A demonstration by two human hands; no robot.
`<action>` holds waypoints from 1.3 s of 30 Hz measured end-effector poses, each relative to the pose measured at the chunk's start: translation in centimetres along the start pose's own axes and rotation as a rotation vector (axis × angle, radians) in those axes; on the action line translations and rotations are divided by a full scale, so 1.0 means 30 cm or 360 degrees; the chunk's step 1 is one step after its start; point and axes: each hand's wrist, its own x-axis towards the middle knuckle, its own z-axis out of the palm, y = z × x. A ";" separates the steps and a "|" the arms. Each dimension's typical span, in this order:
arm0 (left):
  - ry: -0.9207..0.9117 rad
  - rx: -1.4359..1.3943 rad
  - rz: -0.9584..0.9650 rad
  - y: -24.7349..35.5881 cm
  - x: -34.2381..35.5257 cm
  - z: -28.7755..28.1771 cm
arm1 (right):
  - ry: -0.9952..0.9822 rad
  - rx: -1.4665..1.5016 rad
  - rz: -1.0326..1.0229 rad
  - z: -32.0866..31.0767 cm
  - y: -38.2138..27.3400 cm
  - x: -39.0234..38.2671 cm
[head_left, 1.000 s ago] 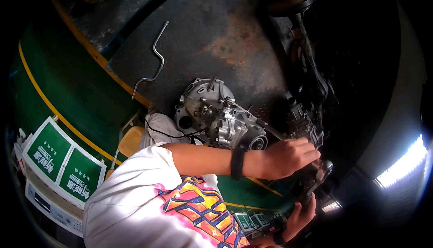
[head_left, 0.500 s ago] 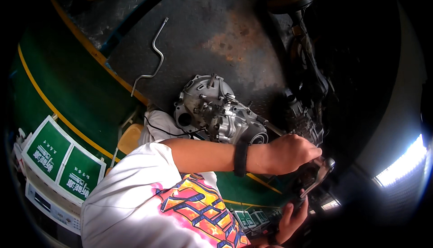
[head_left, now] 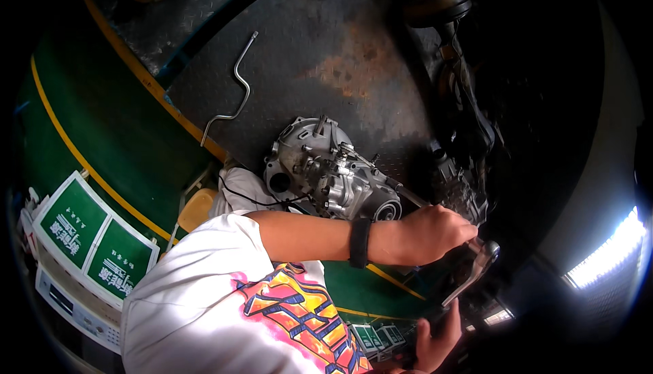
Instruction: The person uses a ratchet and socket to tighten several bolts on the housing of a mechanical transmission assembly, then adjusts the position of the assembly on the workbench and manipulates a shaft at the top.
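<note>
My left hand (head_left: 435,234), with a black band at the wrist, is closed in a fist beside the ratchet wrench's head. A slim metal extension bar (head_left: 411,196) runs from the gearbox side into this fist. Just past the knuckles sits the ratchet wrench (head_left: 481,265), its handle slanting down toward my right hand (head_left: 439,343). That hand is open, thumb and fingers apart, with a fingertip by the handle's end; whether they touch I cannot tell. The silver gearbox (head_left: 326,170) lies on the dark metal bench beyond my left forearm.
A bent steel speed-handle (head_left: 239,91) lies on the metal bench top (head_left: 292,47). Dark axle parts (head_left: 469,102) stand along the right. A wooden stool (head_left: 197,209) and a white machine (head_left: 78,313) with green signs are at left, over green floor.
My right hand has loosened from the ratchet handle and dropped slightly, its fingers now spread. The ratchet and left fist have shifted a little left and down.
</note>
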 end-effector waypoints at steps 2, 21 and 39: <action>-0.0047 -0.0031 0.0006 0.001 0.003 -0.004 | -0.0321 0.0118 0.0498 -0.040 -0.076 -0.029; -0.0087 -0.0067 -0.0042 0.021 -0.005 -0.073 | 0.0276 0.0288 0.0238 0.126 0.059 -0.049; 0.0106 -0.0034 0.0104 0.032 -0.023 -0.008 | 0.0361 0.0488 0.0310 0.186 0.091 -0.088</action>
